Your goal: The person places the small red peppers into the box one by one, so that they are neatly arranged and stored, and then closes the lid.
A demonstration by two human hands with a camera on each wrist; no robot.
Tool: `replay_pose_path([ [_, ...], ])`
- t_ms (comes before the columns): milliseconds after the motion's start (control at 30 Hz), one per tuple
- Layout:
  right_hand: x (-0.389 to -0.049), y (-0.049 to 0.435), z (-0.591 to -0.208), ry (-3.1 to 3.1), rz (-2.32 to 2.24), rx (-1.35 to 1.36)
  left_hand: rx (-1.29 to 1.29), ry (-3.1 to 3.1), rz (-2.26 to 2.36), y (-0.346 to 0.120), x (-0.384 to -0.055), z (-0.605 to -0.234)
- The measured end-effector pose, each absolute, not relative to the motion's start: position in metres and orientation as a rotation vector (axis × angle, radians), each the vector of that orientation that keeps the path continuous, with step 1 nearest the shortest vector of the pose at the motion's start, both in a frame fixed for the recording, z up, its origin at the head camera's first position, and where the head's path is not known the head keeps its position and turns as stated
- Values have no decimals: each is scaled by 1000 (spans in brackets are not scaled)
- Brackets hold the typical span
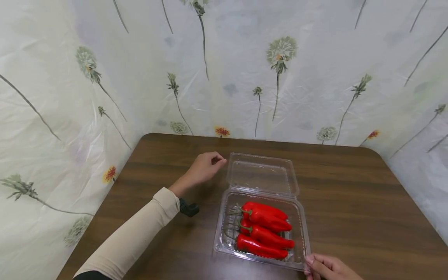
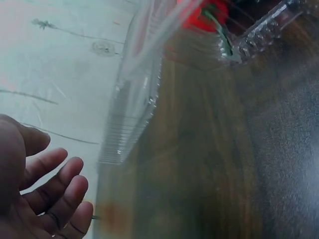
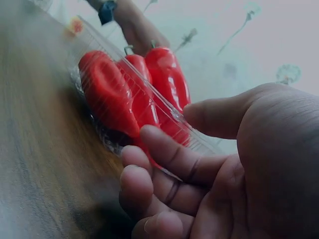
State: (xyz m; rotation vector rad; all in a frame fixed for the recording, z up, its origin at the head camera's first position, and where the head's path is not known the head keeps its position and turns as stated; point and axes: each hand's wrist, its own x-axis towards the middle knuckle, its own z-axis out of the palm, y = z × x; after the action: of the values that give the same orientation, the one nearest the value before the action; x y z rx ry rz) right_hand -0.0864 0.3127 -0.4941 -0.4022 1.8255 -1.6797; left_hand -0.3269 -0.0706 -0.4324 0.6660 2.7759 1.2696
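Note:
A clear plastic clamshell container (image 1: 219, 229) lies on the table with its lid (image 1: 260, 175) folded back, away from me. Several glossy red peppers (image 1: 267, 237) with green stems sit side by side in its base. My right hand (image 1: 330, 267) pinches the base's near right corner, thumb (image 3: 212, 117) on the rim and fingers below it. Left of the lid, my left hand (image 1: 206, 165) is held a little apart from the plastic. Its fingers (image 2: 60, 191) are loosely bent with nothing between them.
The brown wooden table (image 1: 350, 206) has rounded far corners. Behind it and along the left and right hang pale sheets (image 1: 231, 58) printed with dandelions. A dark wrist strap (image 1: 189, 208) sits on the left forearm.

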Motion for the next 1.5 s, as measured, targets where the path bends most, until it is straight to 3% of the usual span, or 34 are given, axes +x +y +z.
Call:
replay_pose_path([
  [633, -82, 308, -492, 1800, -1703, -329, 348, 2447, 1378, -53, -336, -460],
  [1500, -84, 310, -493, 1811, -1702, -415, 650, 2491, 1691, -56, -327, -460],
])
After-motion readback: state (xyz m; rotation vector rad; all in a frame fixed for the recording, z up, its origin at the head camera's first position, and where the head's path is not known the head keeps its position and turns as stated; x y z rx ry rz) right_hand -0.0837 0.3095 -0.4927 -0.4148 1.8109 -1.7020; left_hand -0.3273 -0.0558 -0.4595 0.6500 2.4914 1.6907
